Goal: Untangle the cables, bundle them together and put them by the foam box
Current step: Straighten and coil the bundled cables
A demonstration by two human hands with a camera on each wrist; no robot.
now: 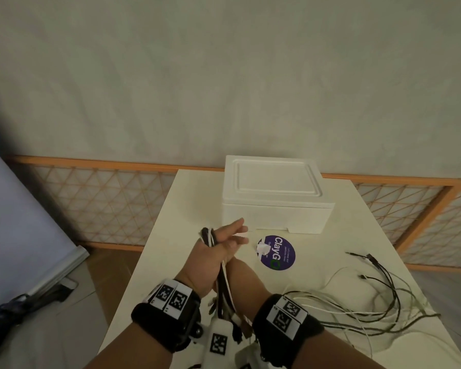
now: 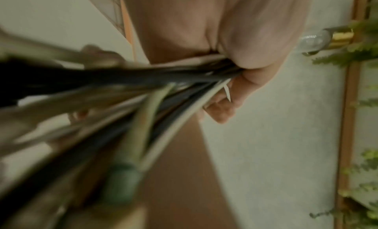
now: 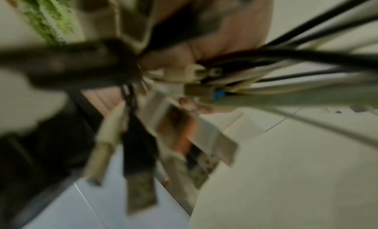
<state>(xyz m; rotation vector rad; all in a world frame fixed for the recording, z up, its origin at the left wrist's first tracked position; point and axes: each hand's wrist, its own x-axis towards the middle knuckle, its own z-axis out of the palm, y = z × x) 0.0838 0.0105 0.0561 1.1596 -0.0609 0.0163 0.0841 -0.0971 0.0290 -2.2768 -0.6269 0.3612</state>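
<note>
The left hand [image 1: 218, 251] holds a bunch of black and white cables [image 1: 222, 278] in its grip, thumb across them, fingers stretched forward. The right hand is hidden under it, so its grip cannot be told. Loose cable ends trail right across the desk [image 1: 186, 214]; the foam box [image 1: 274, 193] stands just beyond.

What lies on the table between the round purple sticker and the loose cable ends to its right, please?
In the head view, only bare table lies between the purple sticker and the loose cable ends; nothing rests on that stretch.
</note>
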